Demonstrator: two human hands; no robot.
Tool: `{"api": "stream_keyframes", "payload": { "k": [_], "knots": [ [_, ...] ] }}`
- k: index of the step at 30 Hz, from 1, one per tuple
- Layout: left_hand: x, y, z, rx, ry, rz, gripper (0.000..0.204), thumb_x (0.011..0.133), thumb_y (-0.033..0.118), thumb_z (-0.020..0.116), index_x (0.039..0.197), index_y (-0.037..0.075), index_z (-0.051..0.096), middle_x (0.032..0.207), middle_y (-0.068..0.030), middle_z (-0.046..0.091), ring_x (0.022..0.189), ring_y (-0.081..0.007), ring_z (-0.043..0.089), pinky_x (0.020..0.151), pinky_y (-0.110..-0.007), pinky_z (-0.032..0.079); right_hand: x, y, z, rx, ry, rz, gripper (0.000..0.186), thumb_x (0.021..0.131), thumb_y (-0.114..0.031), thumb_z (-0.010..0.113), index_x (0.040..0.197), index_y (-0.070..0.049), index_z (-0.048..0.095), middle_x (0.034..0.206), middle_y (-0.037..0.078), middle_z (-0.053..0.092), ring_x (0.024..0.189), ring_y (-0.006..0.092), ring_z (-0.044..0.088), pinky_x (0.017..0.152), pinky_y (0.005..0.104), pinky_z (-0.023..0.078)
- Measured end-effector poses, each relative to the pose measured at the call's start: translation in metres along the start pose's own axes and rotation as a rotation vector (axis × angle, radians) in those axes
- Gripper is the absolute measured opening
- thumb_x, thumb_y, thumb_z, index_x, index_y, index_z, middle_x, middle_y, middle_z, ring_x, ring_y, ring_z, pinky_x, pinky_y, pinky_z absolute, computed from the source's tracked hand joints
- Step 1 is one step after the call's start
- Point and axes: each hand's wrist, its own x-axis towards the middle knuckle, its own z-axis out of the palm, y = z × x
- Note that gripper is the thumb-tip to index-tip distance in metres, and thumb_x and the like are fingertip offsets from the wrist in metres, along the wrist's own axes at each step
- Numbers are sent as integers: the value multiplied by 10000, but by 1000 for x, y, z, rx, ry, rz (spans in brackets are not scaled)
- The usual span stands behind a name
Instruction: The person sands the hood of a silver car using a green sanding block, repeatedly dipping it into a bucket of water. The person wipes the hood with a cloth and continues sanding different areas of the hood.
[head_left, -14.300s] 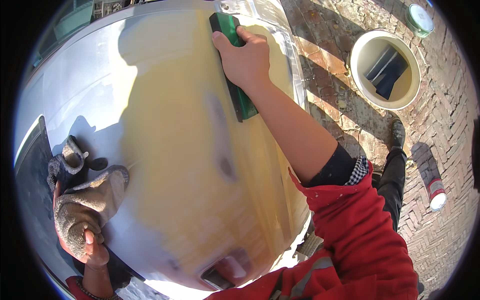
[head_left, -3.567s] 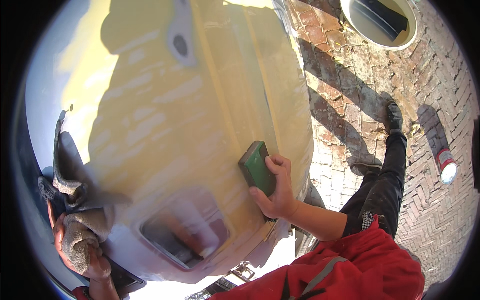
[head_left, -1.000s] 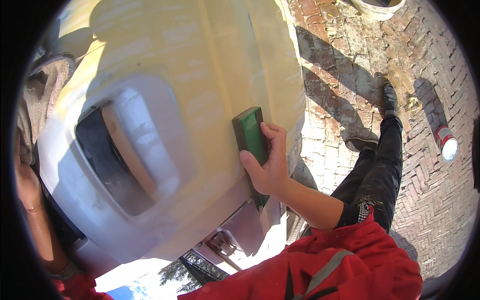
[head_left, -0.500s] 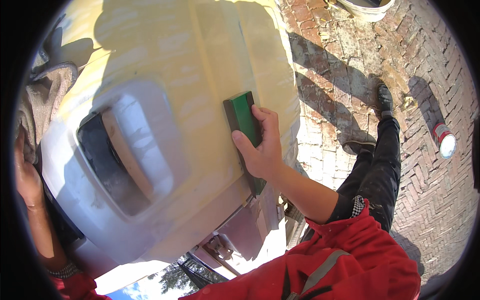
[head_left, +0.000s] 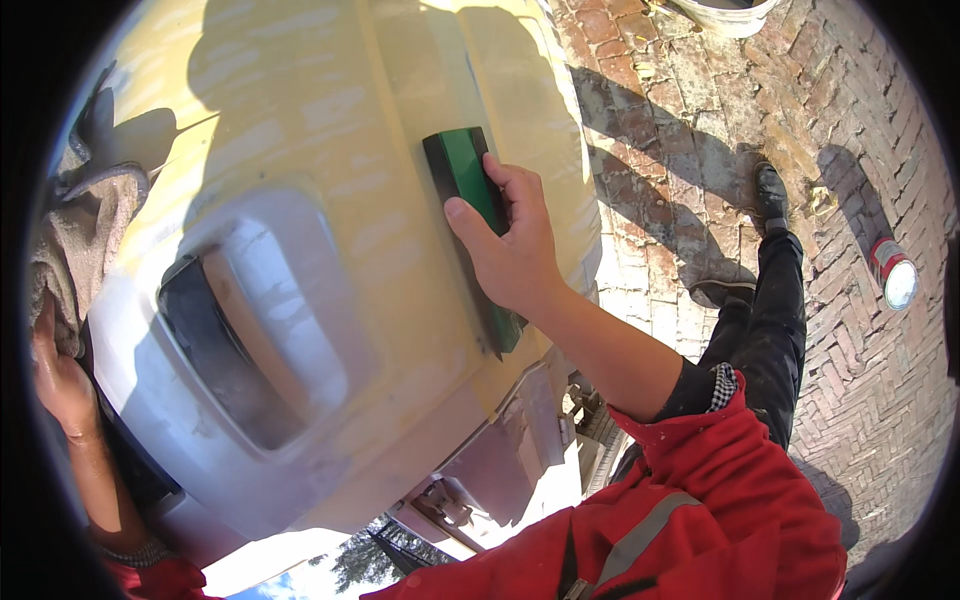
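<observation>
At the far left, a fuzzy greyish-brown cloth (head_left: pixel 95 230) hangs in folds against a curved yellow-and-grey panel (head_left: pixel 390 260); the left hand (head_left: pixel 65 390) touches its lower end, though how far that grip closes I cannot tell. Next comes a dark, rounded rectangular recess (head_left: pixel 215 335) in the panel. Right of it, a long green block with dark sides (head_left: pixel 465 165) lies along the panel, the right hand's (head_left: pixel 515 240) grip closed across its width, thumb at the left, fingers at the right. Farther right, on brick paving (head_left: pixel 850 400), are a pale round bucket (head_left: pixel 735 18), cut off above, and a red cylindrical can with a bright top (head_left: pixel 890 270)
</observation>
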Motion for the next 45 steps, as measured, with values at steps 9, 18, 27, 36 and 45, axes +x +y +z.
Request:
{"api": "stream_keyframes", "payload": {
  "k": [9,18,27,36,45],
  "knots": [
    [5,3,-2,-277,65,18,338,1068,20,466,1300,-99,681,1343,-196,674,1234,-276,639,1118,-412,470,-38,-2,-9,53,-14,-60,636,930,-177,784,1416,92,474,1322,231,492,1202,333,540,1039,412,469],
    [12,25,-9,-594,45,-194,390,1054,98,488,1312,-161,623,1415,-211,627,1287,-283,606,1142,-407,431,-62,-12,-29,72,-102,48,684,928,-194,775,1456,79,436,1368,221,477,1274,316,503,1091,419,428],
    [30,93,-22,-821,140,-334,528,1020,113,465,1473,-159,470,1552,-227,516,1418,-299,504,1203,-379,338,83,-20,21,7,-15,2,716,935,-317,765,1422,115,467,1364,259,487,1263,361,520,1091,424,449],
    [41,129,-24,-881,133,-190,433,1052,171,521,1345,-141,585,1380,-195,613,1265,-271,591,1119,-400,429,5,-32,-2,108,-53,77,683,924,-190,790,1451,51,429,1364,223,471,1250,323,508,1079,434,440],
    [46,134,-26,-900,89,-287,441,1048,151,480,1359,-144,583,1412,-220,594,1292,-305,580,1136,-423,425,39,-9,12,63,1,-47,634,894,-175,812,1365,69,465,1339,243,483,1217,337,543,1041,432,476]
  ]
}}
